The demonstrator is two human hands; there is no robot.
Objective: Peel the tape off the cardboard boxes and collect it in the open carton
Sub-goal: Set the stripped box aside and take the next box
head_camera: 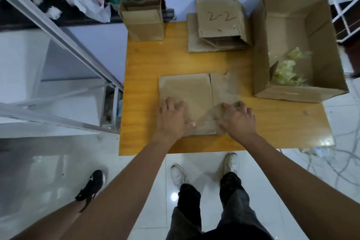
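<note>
Yellow wooden bench (148,68) carries a big open carton (292,94) on the right. A flat box (187,91) lies under both hands. The left hand (173,118) presses it with fingers spread. The right hand (238,120) touches its near part, too blurry to tell its grip. Crumpled tape (288,70) sits in the carton.

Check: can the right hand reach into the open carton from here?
Probably yes: the right hand is on the flattened box, and the open carton sits just beyond it with nothing between.
</note>
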